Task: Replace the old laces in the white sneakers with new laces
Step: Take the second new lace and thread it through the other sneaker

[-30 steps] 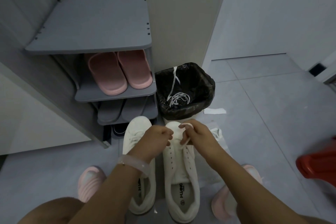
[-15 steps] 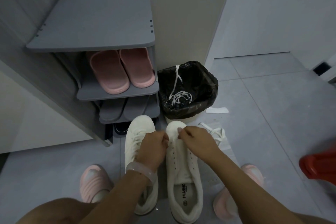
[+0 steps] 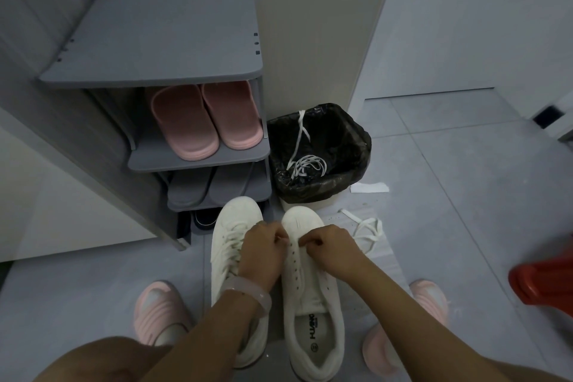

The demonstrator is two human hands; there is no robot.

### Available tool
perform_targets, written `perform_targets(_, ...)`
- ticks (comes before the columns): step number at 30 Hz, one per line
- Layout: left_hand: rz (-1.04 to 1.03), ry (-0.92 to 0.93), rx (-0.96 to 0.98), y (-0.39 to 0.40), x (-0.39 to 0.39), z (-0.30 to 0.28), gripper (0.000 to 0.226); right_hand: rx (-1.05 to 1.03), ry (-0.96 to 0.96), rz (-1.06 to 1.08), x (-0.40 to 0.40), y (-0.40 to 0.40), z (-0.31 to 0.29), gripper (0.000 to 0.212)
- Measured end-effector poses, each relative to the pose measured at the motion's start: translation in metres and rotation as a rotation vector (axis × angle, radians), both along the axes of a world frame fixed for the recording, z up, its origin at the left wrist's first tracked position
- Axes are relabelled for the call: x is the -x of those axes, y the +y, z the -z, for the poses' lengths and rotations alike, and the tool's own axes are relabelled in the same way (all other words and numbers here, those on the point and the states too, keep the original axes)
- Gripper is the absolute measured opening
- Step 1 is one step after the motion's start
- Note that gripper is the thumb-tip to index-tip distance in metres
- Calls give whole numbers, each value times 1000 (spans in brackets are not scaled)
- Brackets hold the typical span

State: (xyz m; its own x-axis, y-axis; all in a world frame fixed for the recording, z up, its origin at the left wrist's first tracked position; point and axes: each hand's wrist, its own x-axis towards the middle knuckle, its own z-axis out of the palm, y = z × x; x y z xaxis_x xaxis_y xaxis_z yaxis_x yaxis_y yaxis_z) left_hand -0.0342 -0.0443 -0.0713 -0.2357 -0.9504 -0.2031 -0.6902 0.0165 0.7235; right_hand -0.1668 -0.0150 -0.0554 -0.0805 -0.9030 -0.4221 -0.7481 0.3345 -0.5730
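Right now both hands work at the toe end of the right sneaker (image 3: 313, 282), which stands on the floor beside the laced left sneaker (image 3: 229, 245). The left hand (image 3: 263, 253) and right hand (image 3: 328, 246) each seem to pinch a lace end at the lowest eyelets, though the lace itself is barely visible. More lace (image 3: 366, 231) trails on the floor; old laces (image 3: 305, 166) lie in the bin (image 3: 356, 146). Best to even both ends before crossing upward, keeping the lace flat.

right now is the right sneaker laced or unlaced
Mostly unlaced: the right sneaker shows bare eyelets down its tongue, while both hands work only at its toe end.
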Motion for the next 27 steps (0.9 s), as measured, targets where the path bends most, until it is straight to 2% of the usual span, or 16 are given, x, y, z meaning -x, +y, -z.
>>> perform_targets(9,24,-5,-81,-3,-1,-2,14,-18,-89,85,2,0,2,29)
perform_targets(13,92,-69,-8,-1,0,-3,17,-35,-138,95,3,0,5,31)
perform_targets(16,-1,-16,-44,1,3,-3,16,-57,-224,114,6,2,6,34)
perform_targets(18,-66,0,-99,-2,3,-2,25,-73,-244,130,7,4,8,34)
perform_targets(22,-48,-2,-145,-4,2,1,34,-69,-154,80,5,6,8,33)
perform_targets(27,-21,32,-140,-1,3,2,25,-28,27,79,-6,7,12,24)
